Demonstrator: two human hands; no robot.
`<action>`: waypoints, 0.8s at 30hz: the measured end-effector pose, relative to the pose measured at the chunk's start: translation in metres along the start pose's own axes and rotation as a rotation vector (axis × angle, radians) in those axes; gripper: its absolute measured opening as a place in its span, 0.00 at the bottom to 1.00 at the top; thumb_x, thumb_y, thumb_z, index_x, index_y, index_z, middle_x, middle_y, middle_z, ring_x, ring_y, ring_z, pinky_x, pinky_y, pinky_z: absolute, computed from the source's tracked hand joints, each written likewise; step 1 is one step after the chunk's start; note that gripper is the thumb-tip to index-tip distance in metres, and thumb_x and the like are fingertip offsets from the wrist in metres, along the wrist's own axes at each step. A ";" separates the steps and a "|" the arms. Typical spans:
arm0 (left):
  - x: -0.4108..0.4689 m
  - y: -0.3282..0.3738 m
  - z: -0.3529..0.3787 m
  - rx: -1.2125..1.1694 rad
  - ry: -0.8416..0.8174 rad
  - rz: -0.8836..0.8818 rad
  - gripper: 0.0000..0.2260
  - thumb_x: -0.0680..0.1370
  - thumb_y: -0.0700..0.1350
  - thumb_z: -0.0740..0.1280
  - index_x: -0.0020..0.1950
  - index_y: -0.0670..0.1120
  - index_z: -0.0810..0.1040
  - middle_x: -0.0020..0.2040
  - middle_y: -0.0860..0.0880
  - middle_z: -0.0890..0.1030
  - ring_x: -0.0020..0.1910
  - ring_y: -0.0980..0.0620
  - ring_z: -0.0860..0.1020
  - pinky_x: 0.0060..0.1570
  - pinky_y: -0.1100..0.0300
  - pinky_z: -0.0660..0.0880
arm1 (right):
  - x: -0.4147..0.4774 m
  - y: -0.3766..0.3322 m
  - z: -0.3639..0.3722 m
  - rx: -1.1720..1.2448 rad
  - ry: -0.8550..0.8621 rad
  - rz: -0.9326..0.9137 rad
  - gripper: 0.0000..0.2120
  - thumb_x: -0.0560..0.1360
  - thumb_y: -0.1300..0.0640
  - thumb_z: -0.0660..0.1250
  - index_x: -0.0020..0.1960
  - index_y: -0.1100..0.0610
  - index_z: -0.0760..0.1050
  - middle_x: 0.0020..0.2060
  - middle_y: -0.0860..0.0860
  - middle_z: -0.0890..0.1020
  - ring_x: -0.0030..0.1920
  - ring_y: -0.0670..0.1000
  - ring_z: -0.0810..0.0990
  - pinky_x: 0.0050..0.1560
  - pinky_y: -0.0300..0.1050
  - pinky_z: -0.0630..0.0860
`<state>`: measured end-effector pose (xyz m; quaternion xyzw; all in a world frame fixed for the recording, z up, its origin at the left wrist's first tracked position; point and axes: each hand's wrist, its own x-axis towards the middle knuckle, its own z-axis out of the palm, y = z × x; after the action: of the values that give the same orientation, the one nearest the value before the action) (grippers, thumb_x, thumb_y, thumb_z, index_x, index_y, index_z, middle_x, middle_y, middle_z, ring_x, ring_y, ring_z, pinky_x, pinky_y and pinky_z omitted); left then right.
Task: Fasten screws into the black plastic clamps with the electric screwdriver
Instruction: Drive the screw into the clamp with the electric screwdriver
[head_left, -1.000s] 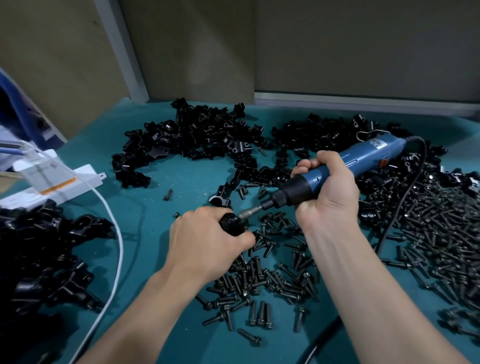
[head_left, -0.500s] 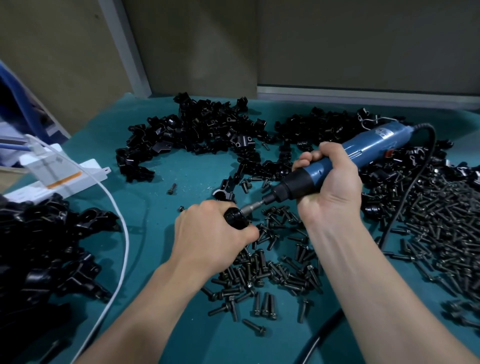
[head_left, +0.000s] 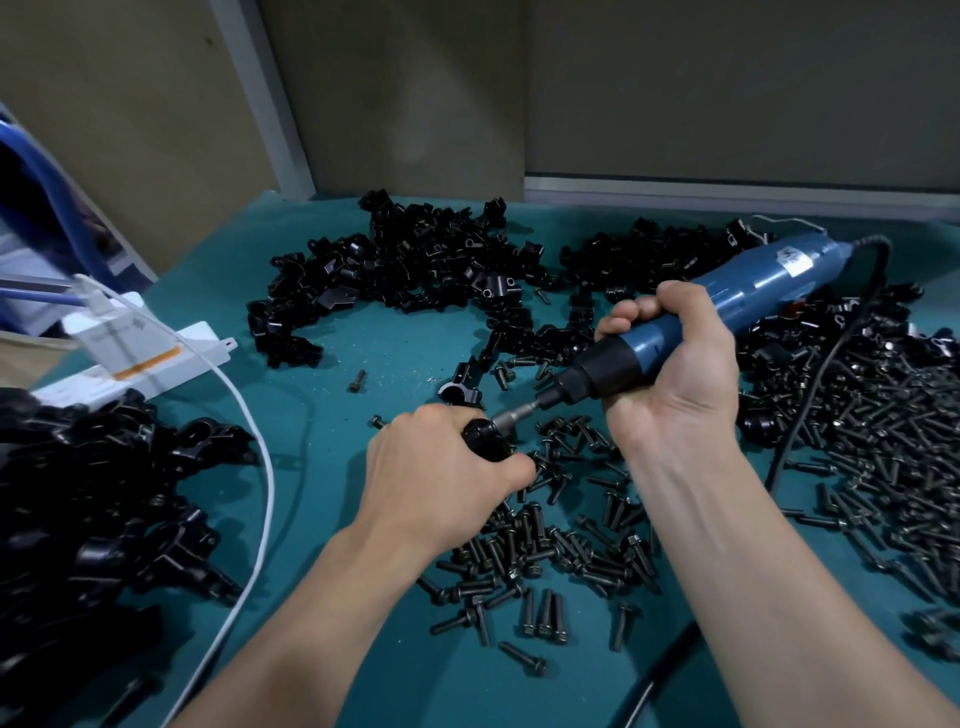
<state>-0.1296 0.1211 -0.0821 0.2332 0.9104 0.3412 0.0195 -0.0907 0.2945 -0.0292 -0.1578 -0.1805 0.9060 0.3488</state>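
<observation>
My left hand (head_left: 441, 478) is closed around a black plastic clamp (head_left: 485, 441), mostly hidden inside the fist at the centre of the green table. My right hand (head_left: 670, 369) grips the blue electric screwdriver (head_left: 727, 306), which slants down to the left. Its metal bit (head_left: 517, 417) presses into the top of the held clamp. The screw itself is hidden. Loose black screws (head_left: 550, 545) lie just below both hands.
A heap of black clamps (head_left: 431, 270) spreads across the back of the green table (head_left: 363, 675); another clamp pile (head_left: 104, 499) sits at the left. A large screw pile (head_left: 883, 441) fills the right. A white box (head_left: 140, 358) and white cable (head_left: 260, 493) lie left; the screwdriver's black cord (head_left: 810, 405) runs right.
Both hands keep their grip with the bit on the clamp. The view has shifted slightly, so the hands and piles sit a little lower and further right in frame.
</observation>
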 end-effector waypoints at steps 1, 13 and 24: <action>0.000 0.000 0.000 0.000 -0.001 0.003 0.21 0.60 0.64 0.66 0.34 0.46 0.75 0.20 0.57 0.70 0.20 0.56 0.67 0.23 0.63 0.66 | 0.001 0.000 -0.001 0.000 -0.008 0.014 0.06 0.78 0.68 0.66 0.48 0.59 0.72 0.31 0.52 0.75 0.30 0.50 0.76 0.33 0.42 0.76; -0.002 0.010 -0.004 -0.147 0.090 0.049 0.27 0.73 0.68 0.56 0.29 0.46 0.68 0.20 0.54 0.61 0.22 0.52 0.61 0.29 0.58 0.58 | 0.006 -0.009 -0.009 0.043 0.176 0.097 0.10 0.73 0.59 0.67 0.53 0.61 0.75 0.36 0.57 0.79 0.37 0.58 0.81 0.50 0.50 0.81; 0.009 -0.003 -0.022 -0.765 0.176 -0.136 0.34 0.72 0.64 0.58 0.39 0.29 0.72 0.32 0.35 0.71 0.33 0.46 0.67 0.39 0.42 0.73 | 0.009 -0.014 -0.012 -0.037 0.232 0.006 0.20 0.74 0.64 0.64 0.65 0.60 0.71 0.49 0.59 0.78 0.46 0.59 0.83 0.60 0.53 0.82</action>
<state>-0.1425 0.1099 -0.0660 0.1183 0.7291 0.6723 0.0491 -0.0837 0.3132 -0.0350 -0.2685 -0.1553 0.8792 0.3616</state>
